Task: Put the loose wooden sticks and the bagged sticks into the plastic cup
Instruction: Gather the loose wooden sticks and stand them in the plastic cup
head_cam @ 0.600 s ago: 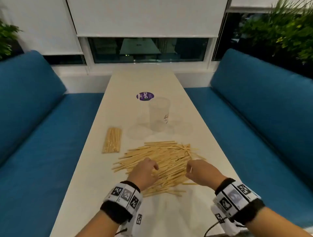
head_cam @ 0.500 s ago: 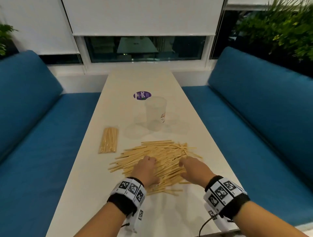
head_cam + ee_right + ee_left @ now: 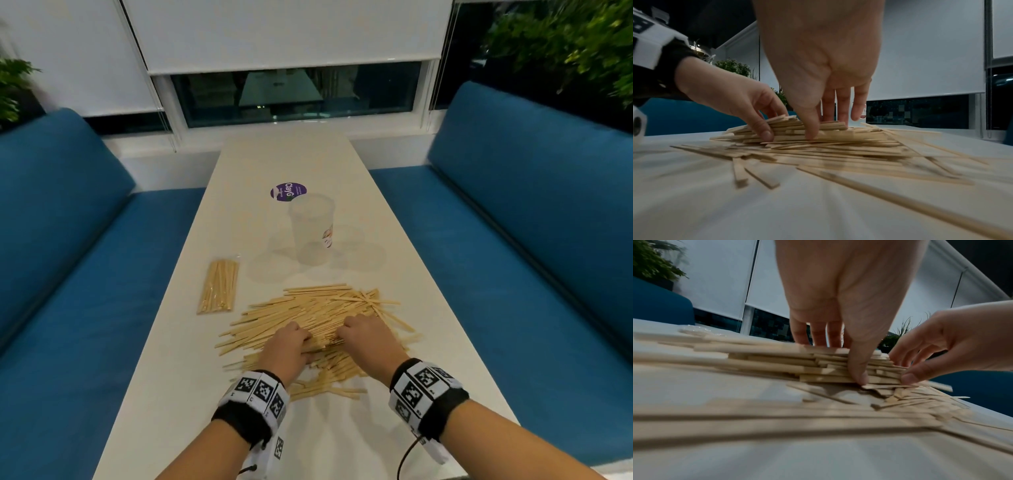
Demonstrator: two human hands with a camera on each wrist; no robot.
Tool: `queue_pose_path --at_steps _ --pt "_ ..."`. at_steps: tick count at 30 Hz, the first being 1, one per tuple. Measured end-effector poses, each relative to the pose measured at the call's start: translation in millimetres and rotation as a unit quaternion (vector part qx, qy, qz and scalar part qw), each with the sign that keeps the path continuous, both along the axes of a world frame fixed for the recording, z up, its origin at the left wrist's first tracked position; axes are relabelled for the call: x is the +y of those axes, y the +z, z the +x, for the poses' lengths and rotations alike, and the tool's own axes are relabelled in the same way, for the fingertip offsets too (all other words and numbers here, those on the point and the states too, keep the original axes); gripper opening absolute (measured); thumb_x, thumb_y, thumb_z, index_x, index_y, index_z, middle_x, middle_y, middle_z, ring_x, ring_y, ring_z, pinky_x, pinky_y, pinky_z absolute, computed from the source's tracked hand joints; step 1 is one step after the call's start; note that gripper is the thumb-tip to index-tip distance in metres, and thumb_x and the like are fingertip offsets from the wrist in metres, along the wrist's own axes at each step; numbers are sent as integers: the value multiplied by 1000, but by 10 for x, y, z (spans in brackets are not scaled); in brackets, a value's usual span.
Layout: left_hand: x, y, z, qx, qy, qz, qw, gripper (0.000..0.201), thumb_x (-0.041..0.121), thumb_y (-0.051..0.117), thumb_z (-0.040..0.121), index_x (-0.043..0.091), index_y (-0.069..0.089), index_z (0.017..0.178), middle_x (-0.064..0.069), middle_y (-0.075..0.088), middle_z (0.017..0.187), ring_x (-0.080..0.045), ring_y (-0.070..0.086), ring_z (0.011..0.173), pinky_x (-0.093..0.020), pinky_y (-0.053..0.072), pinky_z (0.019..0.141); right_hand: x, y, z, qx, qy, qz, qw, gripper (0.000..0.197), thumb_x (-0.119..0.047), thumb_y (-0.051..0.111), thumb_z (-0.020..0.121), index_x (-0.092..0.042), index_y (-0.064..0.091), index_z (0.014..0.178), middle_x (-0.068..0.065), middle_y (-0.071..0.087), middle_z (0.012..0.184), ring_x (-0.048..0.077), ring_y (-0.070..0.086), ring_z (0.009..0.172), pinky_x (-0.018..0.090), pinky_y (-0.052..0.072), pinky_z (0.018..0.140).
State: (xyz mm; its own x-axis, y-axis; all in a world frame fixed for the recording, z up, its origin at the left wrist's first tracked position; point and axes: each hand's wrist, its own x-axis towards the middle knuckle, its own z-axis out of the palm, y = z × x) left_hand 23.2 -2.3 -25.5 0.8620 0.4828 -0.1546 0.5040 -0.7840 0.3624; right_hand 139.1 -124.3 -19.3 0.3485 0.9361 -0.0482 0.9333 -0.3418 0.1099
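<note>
A heap of loose wooden sticks (image 3: 318, 308) lies spread on the white table (image 3: 191, 377) in front of me. My left hand (image 3: 303, 344) and right hand (image 3: 344, 334) sit close together on its near middle. Each hand pinches a stacked bunch, thumb on the near side and fingers on the far side. The left wrist view shows the left hand (image 3: 838, 360) clamping the stack of sticks (image 3: 777, 363). The right hand (image 3: 826, 128) does the same in the right wrist view. The bagged sticks (image 3: 219, 291) lie left of the heap. The clear plastic cup (image 3: 311, 229) stands upright beyond it.
A round purple sticker (image 3: 288, 191) lies on the table just behind the cup. Blue bench seats (image 3: 102, 291) run along both long sides of the table. A window and white blinds close off the far end.
Both hands have moved inward toward each other and a little forward over the heap. Their thumbs and fingers have closed on a bunch of sticks at its middle.
</note>
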Motion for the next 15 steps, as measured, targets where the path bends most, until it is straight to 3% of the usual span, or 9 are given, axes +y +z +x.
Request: queue_pose_path --at_steps 1,3,5,7,11,15 --pt "-1 -9 -8 -10 4 -14 1000 36 22 59 88 14 56 122 -3 54 120 -21 51 113 -31 42 95 15 -2 13 -6 2 10 1000 24 -19 87 49 -22 65 59 -5 59 58 15 57 52 25 43 48" --pt "-13 -12 -36 -27 13 -38 999 33 19 58 88 15 55 121 -2 57 121 -20 53 113 -29 43 95 32 60 -3 37 -9 7 999 5 -12 69 76 -15 70 80 3 64 77 23 62 71 31 46 60" --pt "-25 -12 -67 -42 14 -49 998 32 14 57 88 19 53 120 0 60 119 -19 56 109 -27 44 92 26 37 12 45 -13 7 999 19 -8 50 90 -10 67 99 8 63 95 29 61 87 35 46 69" --pt "-27 -12 -85 -47 13 -53 997 37 8 54 87 22 50 122 1 59 121 -18 56 110 -25 43 91 14 76 1 59 -11 16 998 23 -10 47 93 -11 66 105 9 62 98 30 61 89 36 46 70" --pt "-27 -24 -61 -23 -2 -41 999 54 -1 43 90 21 36 139 -1 48 136 -21 48 122 -28 39 99 14 152 3 95 -14 45 994 27 -19 45 95 -16 66 112 8 62 102 28 60 94 35 47 74" --pt "-6 -64 -45 7 -52 8 999 59 -7 40 89 15 29 142 -5 40 135 -26 49 115 -33 41 95 21 241 33 111 -15 88 990 29 -27 46 95 -19 65 116 6 64 107 25 58 101 35 45 83"
